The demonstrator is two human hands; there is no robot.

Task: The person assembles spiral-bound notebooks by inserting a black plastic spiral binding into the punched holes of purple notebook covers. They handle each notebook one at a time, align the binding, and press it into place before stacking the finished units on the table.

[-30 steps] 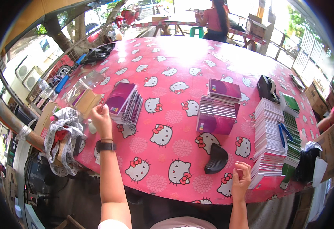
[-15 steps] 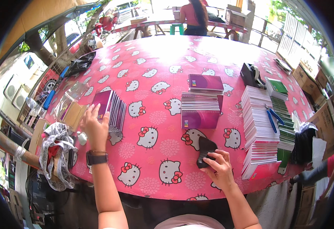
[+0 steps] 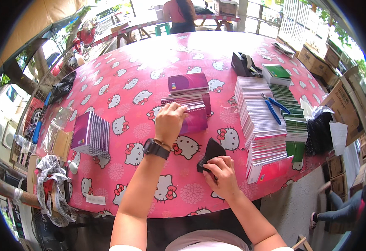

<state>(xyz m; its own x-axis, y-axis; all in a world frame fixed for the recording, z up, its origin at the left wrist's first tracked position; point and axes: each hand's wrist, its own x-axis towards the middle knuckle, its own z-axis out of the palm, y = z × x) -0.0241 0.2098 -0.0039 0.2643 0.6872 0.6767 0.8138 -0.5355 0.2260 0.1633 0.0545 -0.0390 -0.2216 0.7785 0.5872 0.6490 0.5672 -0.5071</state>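
My left hand [image 3: 171, 122], with a dark watch on its wrist, is at the middle stack of purple spiral notebooks [image 3: 194, 122]. Its fingers are bent and pinch the bound edge of the front purple notebook; the fingertips are partly hidden. Another purple notebook [image 3: 187, 82] lies at the far end of that stack. Between the fingers and thumb of my right hand [image 3: 221, 175] is a crumpled black cloth [image 3: 211, 151], resting on the table just in front of the notebooks. To the left, a second stack of purple spiral notebooks [image 3: 90, 133] leans with its coils toward the right.
At right lie long rows of white-edged notebooks [image 3: 258, 113] and green notebooks [image 3: 295, 144], with blue-handled pliers [image 3: 274, 111] on top. A black tape dispenser [image 3: 241, 65] stands behind. Patterned cloth [image 3: 54, 184] hangs at the left edge. One person [image 3: 179, 16] is beyond the table.
My left hand has left the left-hand stack and moved right to the middle notebooks. My right hand still holds the black cloth. The whole view has shifted, moving things leftward.
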